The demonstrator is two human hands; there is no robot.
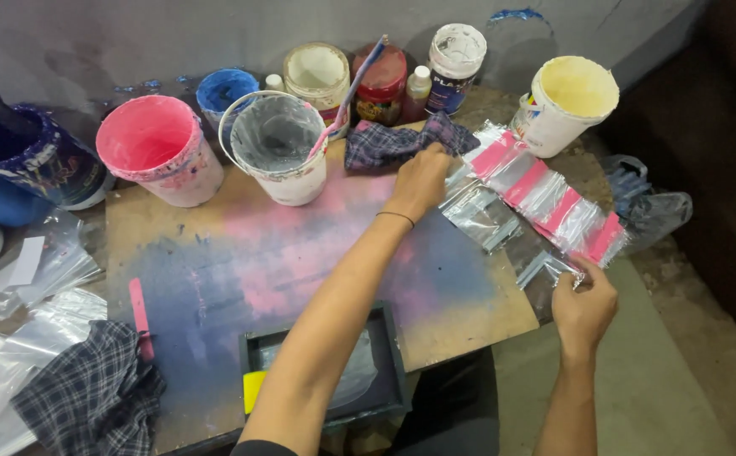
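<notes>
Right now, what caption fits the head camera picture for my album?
Left hand rests on a plaid cloth while right hand holds pink-striped plastic bags beside paint buckets.

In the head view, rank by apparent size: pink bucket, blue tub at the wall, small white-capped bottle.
1. Pink bucket
2. Blue tub, though it sits farther from the camera
3. White-capped bottle, clearly smallest
</notes>
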